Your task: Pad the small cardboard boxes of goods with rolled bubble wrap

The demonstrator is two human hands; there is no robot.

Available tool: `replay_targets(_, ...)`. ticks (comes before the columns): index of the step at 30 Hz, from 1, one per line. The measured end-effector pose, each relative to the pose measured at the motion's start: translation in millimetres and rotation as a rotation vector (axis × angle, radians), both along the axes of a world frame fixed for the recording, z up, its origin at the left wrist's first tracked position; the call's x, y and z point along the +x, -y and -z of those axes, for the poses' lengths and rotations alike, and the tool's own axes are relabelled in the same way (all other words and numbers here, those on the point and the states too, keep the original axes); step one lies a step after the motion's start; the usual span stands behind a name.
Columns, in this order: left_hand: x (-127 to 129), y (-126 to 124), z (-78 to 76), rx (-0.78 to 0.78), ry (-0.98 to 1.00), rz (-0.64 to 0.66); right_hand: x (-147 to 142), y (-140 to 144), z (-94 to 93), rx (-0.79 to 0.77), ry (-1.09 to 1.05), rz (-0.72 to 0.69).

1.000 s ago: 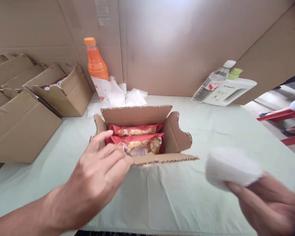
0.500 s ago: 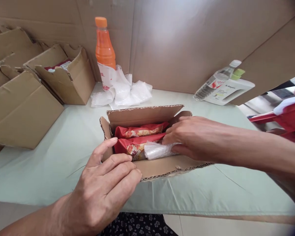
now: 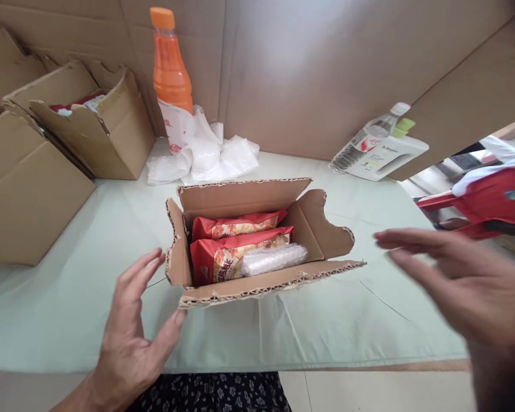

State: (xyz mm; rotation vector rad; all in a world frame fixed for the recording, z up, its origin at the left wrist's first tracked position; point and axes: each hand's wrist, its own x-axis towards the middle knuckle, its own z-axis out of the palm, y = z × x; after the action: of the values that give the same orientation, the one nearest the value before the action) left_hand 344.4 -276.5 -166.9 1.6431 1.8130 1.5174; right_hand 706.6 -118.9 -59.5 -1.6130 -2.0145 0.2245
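An open cardboard box (image 3: 326, 229) stands on the green-covered table, its flaps raised. Inside it are two red snack packets (image 3: 206, 257), one behind the other. A bubble-wrapped item (image 3: 274, 258) lies against the front packet; what the wrap covers cannot be made out. At the box's left end is my left hand (image 3: 131, 326), thumb and fingers apart, its fingertips close to or touching the cardboard. My right hand (image 3: 455, 280), blurred by motion, is in the air to the right of the box, fingers stretched out and nothing in them.
Several cardboard boxes (image 3: 129, 131) stand at the left, one with red contents. An orange bottle (image 3: 171, 74) rises behind crumpled bubble wrap (image 3: 214, 157) at the back. A clear plastic bottle (image 3: 360, 143) leans against a white jug (image 3: 395, 157). A red chair (image 3: 498, 197) is beyond the table.
My right hand has let go of the bubble-wrapped item and pulled out to the right. My left hand has moved from the box's front flap to its left end and spread wider.
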Motion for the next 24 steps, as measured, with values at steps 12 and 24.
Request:
replay_targets(12,40.2,-99.8,5.4,-0.126,0.432,0.175,-64.3,-32.4,87.9,-0.158,-0.438,-0.247)
replay_targets(24,20.0,-60.4,25.8,-0.232,0.350,0.195,-27.3,57.6,131.6,-0.145,-0.355,-0.181)
